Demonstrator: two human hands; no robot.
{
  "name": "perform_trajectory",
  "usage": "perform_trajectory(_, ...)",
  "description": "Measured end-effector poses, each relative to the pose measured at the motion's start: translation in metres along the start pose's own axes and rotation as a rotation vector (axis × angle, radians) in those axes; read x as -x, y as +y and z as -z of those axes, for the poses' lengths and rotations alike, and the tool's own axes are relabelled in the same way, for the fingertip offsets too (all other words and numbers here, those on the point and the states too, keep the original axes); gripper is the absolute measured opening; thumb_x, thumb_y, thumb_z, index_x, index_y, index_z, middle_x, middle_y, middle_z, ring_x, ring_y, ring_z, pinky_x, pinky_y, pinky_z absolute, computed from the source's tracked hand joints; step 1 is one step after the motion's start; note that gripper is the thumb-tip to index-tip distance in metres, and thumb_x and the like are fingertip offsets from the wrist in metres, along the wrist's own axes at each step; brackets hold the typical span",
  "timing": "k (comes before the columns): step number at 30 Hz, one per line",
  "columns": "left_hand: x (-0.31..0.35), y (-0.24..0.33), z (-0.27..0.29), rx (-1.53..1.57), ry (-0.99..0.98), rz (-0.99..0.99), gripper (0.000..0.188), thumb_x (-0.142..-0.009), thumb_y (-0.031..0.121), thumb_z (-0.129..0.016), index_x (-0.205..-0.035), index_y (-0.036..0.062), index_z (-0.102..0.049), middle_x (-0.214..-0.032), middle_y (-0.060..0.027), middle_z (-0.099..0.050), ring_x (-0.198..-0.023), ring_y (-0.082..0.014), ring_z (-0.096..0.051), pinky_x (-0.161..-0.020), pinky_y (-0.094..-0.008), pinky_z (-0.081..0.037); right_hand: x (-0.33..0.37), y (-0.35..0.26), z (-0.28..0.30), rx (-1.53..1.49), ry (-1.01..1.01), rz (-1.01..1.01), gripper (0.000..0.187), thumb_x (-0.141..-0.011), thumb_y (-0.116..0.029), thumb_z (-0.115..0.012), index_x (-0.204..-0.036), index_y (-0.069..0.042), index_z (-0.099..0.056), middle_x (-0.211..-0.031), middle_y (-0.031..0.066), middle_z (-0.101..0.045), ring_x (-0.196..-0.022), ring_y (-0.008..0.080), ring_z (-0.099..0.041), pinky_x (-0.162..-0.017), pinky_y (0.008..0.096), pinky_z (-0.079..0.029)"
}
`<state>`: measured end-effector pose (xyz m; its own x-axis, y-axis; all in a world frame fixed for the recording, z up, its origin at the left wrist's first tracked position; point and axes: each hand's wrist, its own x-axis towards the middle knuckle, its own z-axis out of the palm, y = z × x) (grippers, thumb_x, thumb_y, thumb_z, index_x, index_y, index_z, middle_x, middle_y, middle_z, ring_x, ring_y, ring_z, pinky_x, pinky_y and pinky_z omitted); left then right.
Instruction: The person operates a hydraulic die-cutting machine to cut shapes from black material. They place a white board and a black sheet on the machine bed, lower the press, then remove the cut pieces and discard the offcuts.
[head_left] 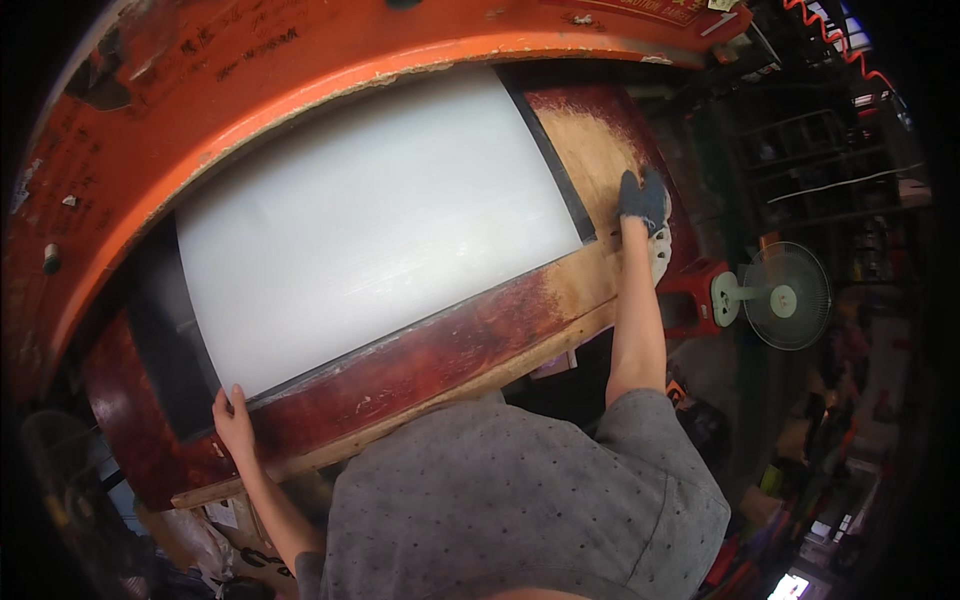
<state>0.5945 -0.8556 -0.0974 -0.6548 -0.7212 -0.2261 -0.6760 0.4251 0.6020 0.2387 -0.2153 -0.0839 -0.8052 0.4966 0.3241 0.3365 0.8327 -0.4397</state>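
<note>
White sheet (370,220), large and smooth, is lying flat across a worn red-brown wooden board (440,340), with a dark mat (185,370) showing as a narrow border along its left and right edges; it is sitting squarely within that border, apparently so that it lines up with the layer beneath. The board is serving as the surface, and its far side is running under the curved orange frame (200,120) of a big machine. The person's left hand (233,420) is bare and is pressing down at the sheet's near left corner, fingers spread flat rather than curled, so this grip is open and closing on nothing; it looks placed there to pin the corner. The right hand (641,200), in a dark blue glove, is reaching far out to the bare, pale-scuffed wood just past the sheet's right edge; its fingers are lying down on the board, and whether anything is pinched beneath them cannot be told. With arms this wide apart, the person seems to be steadying both ends at once. A green fan (785,297) is standing on the floor to the right.
</note>
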Motion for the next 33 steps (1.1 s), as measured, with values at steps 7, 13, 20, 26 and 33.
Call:
perform_trajectory(7, -0.006, 0.011, -0.007, -0.038, 0.044, 0.039, 0.064, -0.086, 0.050, -0.056, -0.120, -0.0046, -0.055, -0.120, -0.0218, -0.056, -0.111, -0.0321, -0.055, -0.095, -0.0363, -0.040, 0.122, -0.046, 0.021, 0.156, -0.473, 0.118, 0.061, -0.088, -0.046, -0.051, -0.131, -0.004, -0.046, -0.123, 0.0234, -0.054, -0.114, 0.0373, -0.052, -0.094, 0.0410, -0.041)
perform_trajectory(13, 0.005, 0.048, -0.005, -0.272, 0.054, 0.128, 0.068, -0.086, 0.058, -0.045, -0.123, 0.0018, -0.054, -0.117, -0.0222, -0.054, -0.112, -0.0358, -0.051, -0.095, -0.0403, -0.040, 0.109, -0.048, 0.019, 0.094, -0.493, 0.062, 0.062, -0.089, -0.055, -0.041, -0.113, -0.002, -0.060, -0.115, 0.0235, -0.058, -0.110, 0.0395, -0.053, -0.092, 0.0416, -0.041)
perform_trajectory(20, 0.006, 0.062, -0.014, -0.133, 0.226, 0.049, 0.049, -0.084, 0.047, -0.056, -0.101, 0.0009, -0.063, -0.101, -0.0234, -0.059, -0.097, -0.0384, -0.056, -0.085, -0.0440, -0.044, 0.089, -0.033, -0.001, 0.348, -0.601, 0.259, 0.052, -0.094, -0.043, -0.036, -0.110, 0.000, -0.061, -0.108, 0.0244, -0.061, -0.102, 0.0401, -0.056, -0.084, 0.0430, -0.044)
perform_trajectory(26, 0.006, 0.060, -0.010, 0.004, 0.167, 0.062, 0.056, -0.078, 0.048, -0.062, -0.107, -0.0003, -0.062, -0.104, -0.0219, -0.057, -0.099, -0.0364, -0.055, -0.086, -0.0406, -0.044, 0.086, -0.031, -0.004, 0.376, -0.646, 0.252, 0.053, -0.094, -0.044, -0.036, -0.111, 0.001, -0.060, -0.109, 0.0245, -0.060, -0.102, 0.0398, -0.056, -0.085, 0.0424, -0.043)
perform_trajectory(33, -0.022, 0.042, 0.021, -0.254, -0.055, -0.012, 0.063, -0.079, 0.053, -0.059, -0.113, 0.0007, -0.058, -0.108, -0.0216, -0.057, -0.104, -0.0348, -0.055, -0.089, -0.0396, -0.044, 0.104, -0.012, 0.015, 0.388, -0.683, 0.265, 0.054, -0.094, -0.044, -0.036, -0.113, 0.001, -0.058, -0.111, 0.0245, -0.060, -0.103, 0.0394, -0.056, -0.085, 0.0417, -0.043)
